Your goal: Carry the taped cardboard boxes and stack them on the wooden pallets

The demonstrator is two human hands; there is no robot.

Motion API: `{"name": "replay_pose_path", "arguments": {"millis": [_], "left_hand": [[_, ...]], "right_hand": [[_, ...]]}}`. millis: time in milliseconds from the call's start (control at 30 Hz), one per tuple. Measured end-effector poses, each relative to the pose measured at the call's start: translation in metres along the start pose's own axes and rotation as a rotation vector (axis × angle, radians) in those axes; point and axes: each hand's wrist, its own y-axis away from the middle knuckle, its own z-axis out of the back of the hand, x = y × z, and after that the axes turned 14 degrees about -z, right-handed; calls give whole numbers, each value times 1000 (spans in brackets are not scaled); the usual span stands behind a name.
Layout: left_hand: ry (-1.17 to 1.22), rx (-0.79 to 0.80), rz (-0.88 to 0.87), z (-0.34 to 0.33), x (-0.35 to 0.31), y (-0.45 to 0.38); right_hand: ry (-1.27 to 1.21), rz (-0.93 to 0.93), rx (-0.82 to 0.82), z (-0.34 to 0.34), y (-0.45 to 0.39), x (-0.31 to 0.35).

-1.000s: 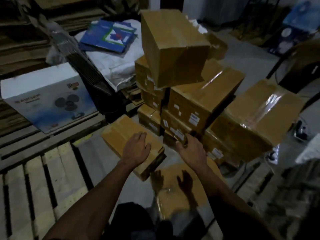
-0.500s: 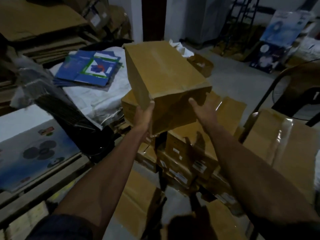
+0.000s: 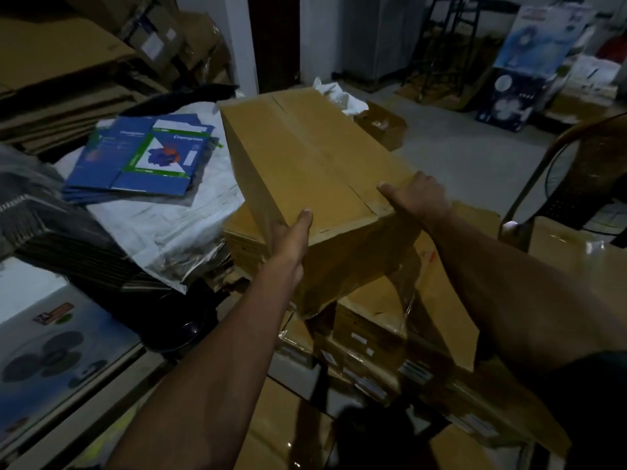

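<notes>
**Atop the stack: a box with its underside hidden**

Above the dim pile of boxes (image 3: 373, 334), both hands are gripping the taped cardboard box (image 3: 305, 164): left hand (image 3: 291, 239) and right hand (image 3: 419, 198) are clasping near corners, fingers hiding beneath. Lower labels are blurring into shadow.

Bare forearms (image 3: 217, 368) — dark sleeve (image 3: 590, 395) at the right elbow.

floor (image 3: 475, 157) | stacked taped boxes (image 3: 369, 330) | small open carton (image 3: 381, 127)

Both arms outstretched, left hand (image 3: 292, 237) thumb up, right hand (image 3: 419, 198) thumb pointing left, fingers curled
</notes>
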Motion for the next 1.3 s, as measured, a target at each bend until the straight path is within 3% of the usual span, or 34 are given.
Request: {"name": "replay_pose_path", "arguments": {"millis": [333, 700, 967, 1300], "left_hand": [[47, -75, -16, 5, -1, 17], [-6, 92, -32, 49, 23, 117], [-117, 208, -153, 68, 47, 180], [-281, 291, -285, 74, 51, 190]], "right_hand": [[7, -56, -28, 2, 31, -12], [-49, -203, -100, 17, 162, -105], [-35, -278, -138, 30, 246, -167], [33, -202, -87, 41, 265, -189]]}}
